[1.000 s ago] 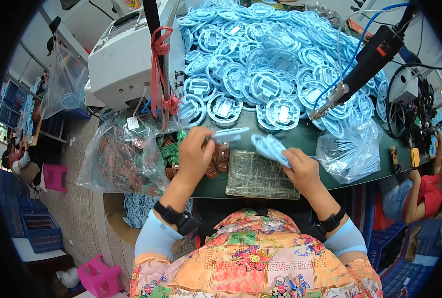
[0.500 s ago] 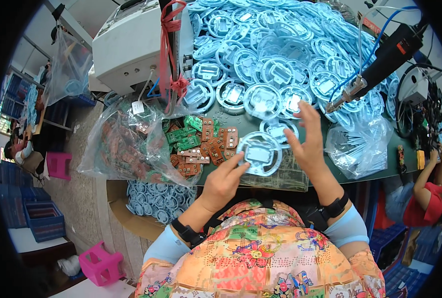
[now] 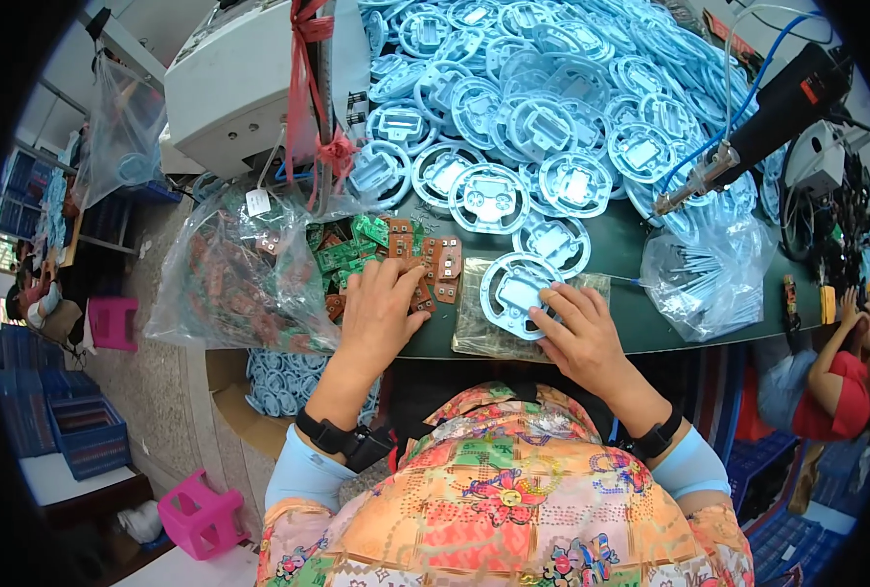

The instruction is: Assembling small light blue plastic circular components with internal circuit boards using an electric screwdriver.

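My left hand reaches into a pile of small brown and green circuit boards, thumb and fingers apart; its fingertips touch the boards, and no held board shows. A light-blue plastic toy steering wheel lies on a worn, see-through pad by the table's front edge. My right hand grips this wheel at its right side, fingers across its middle. Just beyond it rests a second light-blue wheel, partly overlapped. Another wheel, with round openings facing up, sits farther back.
A large heap of light-blue wheels covers the back. A black electric screwdriver hangs at right above a bag of thin blue sticks. At left are a clear bag of boards and a white machine. A person in red sits at right.
My left hand has left the wheel and moved left onto the circuit boards. My right hand has come down onto the wheel, which now lies on the pad.
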Available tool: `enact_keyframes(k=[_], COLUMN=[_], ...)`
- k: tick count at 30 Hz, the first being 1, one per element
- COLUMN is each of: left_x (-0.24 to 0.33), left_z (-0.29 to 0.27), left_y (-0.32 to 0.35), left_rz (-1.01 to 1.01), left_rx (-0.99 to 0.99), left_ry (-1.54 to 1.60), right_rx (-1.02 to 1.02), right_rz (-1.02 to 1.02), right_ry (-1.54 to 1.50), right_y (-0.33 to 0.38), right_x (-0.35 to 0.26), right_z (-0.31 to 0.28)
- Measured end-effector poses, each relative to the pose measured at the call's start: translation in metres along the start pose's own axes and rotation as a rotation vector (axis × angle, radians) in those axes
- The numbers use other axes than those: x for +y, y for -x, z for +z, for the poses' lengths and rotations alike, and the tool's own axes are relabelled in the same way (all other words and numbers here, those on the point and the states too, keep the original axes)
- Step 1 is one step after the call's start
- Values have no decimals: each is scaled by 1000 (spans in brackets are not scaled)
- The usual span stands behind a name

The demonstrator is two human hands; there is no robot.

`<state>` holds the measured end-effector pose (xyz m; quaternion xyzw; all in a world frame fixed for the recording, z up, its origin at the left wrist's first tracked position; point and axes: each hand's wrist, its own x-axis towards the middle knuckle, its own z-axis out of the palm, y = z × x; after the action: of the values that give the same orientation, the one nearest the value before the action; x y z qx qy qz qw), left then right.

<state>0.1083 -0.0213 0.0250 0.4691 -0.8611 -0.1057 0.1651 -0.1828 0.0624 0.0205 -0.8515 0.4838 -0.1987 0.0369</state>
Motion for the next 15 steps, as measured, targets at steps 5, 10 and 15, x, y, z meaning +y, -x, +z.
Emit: enact_keyframes(k=[5,10,15], left_x=[-5,9,45], left_z=[4,-5,15], left_y=[0,-6,-10], left_rz=[24,79,240], left_rx=[68,168,77], left_ry=[-43,129,257], right_rx=[28,100,184], right_rz=[6,49,82], right_ry=[27,130,179], right_y=[14,23,35], right_x=[5,10,7], right_z=[0,-8,-7])
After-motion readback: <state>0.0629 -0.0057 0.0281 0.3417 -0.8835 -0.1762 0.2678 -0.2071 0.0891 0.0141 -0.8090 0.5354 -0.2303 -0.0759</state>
